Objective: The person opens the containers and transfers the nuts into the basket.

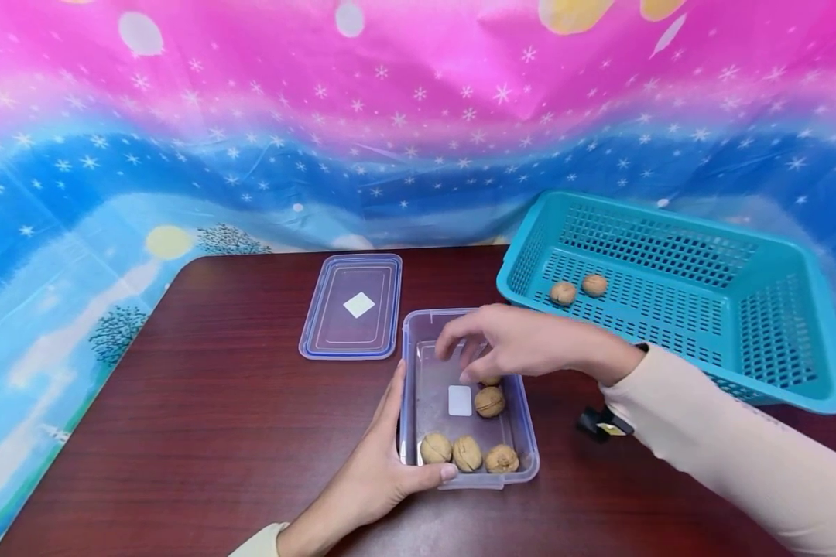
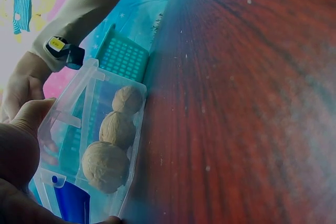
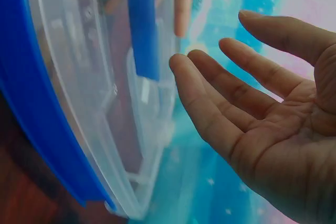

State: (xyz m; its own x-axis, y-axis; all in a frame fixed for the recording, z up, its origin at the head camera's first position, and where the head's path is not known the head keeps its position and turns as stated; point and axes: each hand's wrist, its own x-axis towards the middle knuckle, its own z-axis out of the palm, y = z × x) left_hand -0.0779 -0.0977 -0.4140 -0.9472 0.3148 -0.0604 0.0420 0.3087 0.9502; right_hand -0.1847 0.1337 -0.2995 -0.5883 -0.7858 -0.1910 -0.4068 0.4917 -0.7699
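A clear plastic food container (image 1: 428,363) with several walnuts (image 1: 467,453) inside stands on the table. My left hand (image 1: 383,464) grips its near left corner, fingers along the left wall and thumb at the front rim. Over the right part of the container is my right hand (image 1: 512,340), with fingers loosely bent and apart. Nothing shows between those fingers in the right wrist view, where the palm (image 3: 283,135) faces the camera. One walnut (image 1: 490,402) lies just below that hand, and another behind it is partly hidden. Three walnuts (image 2: 106,166) line the front wall in the left wrist view.
A teal plastic basket (image 1: 669,309) stands at the back right, holding two walnuts (image 1: 578,289). The container's lid (image 1: 351,309), with a white label, lies flat behind and to the left. A patterned cloth (image 1: 390,155) hangs behind the dark wooden table (image 1: 216,402).
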